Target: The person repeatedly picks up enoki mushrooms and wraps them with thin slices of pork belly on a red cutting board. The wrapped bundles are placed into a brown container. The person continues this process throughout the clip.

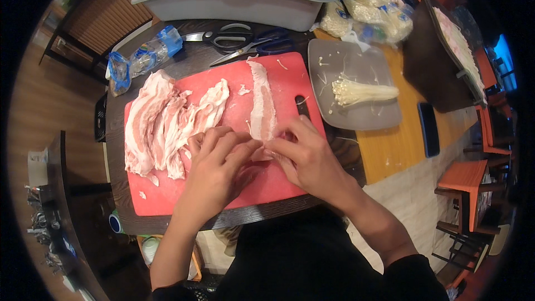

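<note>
A long, thin slice of pork belly (pixel 262 100) lies lengthwise on a red cutting board (pixel 287 86). At its near end my left hand (pixel 217 159) and my right hand (pixel 306 153) meet, fingers bent and pinching the meat. My fingers partly cover that end, so its exact shape is hidden. Left of my hands lies a pile of raw pork belly slices (pixel 150 125), with small scraps around it. To the right of the board, a grey tray (pixel 368 121) bears a bundle of enoki mushrooms (pixel 365 91) and a few loose strands.
Beyond the board lie black-handled scissors (pixel 231 40), dark blue-handled scissors (pixel 273 42) and crumpled plastic packaging (pixel 150 58). A grey bin (pixel 234 8) stands behind. Bagged enoki (pixel 373 11), a phone (pixel 428 129) and a dark box (pixel 434 58) with a loaded tray (pixel 460 44) are at right.
</note>
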`<act>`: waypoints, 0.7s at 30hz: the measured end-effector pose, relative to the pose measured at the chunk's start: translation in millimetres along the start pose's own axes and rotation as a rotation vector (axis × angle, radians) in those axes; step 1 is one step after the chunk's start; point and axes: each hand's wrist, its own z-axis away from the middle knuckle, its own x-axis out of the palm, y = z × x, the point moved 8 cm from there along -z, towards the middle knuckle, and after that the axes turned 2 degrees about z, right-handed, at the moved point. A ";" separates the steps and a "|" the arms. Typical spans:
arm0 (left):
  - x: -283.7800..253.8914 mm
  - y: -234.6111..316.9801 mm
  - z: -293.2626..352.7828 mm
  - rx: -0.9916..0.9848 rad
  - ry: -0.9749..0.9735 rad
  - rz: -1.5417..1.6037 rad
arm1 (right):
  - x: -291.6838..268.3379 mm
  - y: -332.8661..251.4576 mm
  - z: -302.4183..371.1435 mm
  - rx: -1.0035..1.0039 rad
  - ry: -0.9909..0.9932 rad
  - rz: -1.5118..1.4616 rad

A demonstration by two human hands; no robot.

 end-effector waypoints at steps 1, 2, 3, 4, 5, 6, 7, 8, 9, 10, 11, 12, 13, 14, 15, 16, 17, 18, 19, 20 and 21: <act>1.3 3.6 -1.2 0.052 -0.006 -0.056 | -0.7 1.2 -2.2 -0.001 0.024 0.018; 3.1 6.9 -2.6 0.108 -0.009 -0.116 | 0.4 2.8 -3.1 0.019 0.015 0.046; 3.5 10.1 -3.6 0.162 0.001 -0.179 | 0.2 1.4 -3.5 0.007 0.016 0.032; 6.5 8.7 -4.8 0.154 -0.028 -0.184 | 1.6 0.2 -2.1 0.017 -0.012 0.028; 8.1 8.2 -5.4 0.147 -0.043 -0.193 | 1.1 -3.5 -0.2 -0.005 -0.027 0.036; 10.2 7.1 -5.6 0.134 -0.070 -0.200 | 0.7 -6.5 2.7 -0.015 -0.047 0.040; 11.5 6.0 -4.5 0.103 -0.104 -0.124 | -1.2 -11.2 6.1 -0.054 -0.054 0.056; 12.2 5.8 -1.8 0.070 -0.147 -0.047 | -1.9 -13.6 9.2 -0.076 -0.077 0.084; 12.9 6.0 1.2 0.033 -0.178 0.035 | -3.7 -16.7 13.8 -0.099 -0.097 0.041; 10.8 7.7 4.4 0.007 -0.177 0.080 | -3.7 -17.4 17.3 -0.104 -0.137 0.007; 8.2 10.4 8.7 -0.022 -0.166 0.133 | -4.3 -18.5 20.9 -0.113 -0.159 -0.032; 6.1 13.1 12.1 -0.045 -0.159 0.177 | -5.2 -15.9 22.4 -0.086 -0.169 -0.052; 1.2 9.2 15.3 -0.114 -0.143 0.208 | -6.7 -13.7 23.0 -0.068 -0.160 -0.078; -2.7 7.3 16.2 -0.147 -0.111 0.190 | -7.8 -11.6 22.4 -0.051 -0.149 -0.103; -5.0 7.3 17.3 -0.175 -0.084 0.182 | -8.1 -8.1 21.2 -0.022 -0.139 -0.094; -8.5 2.8 17.0 -0.221 -0.042 0.170 | -7.4 -5.4 19.5 0.004 -0.131 -0.083; -5.4 8.9 14.2 -0.136 -0.072 0.109 | -6.9 -2.9 17.4 0.022 -0.124 -0.072; -1.3 14.2 11.9 -0.068 -0.088 0.044 | -8.1 -1.7 15.2 0.030 -0.094 -0.045; 3.4 19.0 9.7 0.011 -0.107 -0.031 | -8.8 -1.7 13.7 0.034 -0.067 -0.022; 4.4 16.4 6.9 0.010 -0.077 -0.008 | -9.4 0.5 12.6 0.062 -0.045 -0.002; 5.4 13.2 4.2 0.016 -0.055 0.008 | -10.4 -4.0 12.5 0.023 -0.017 -0.011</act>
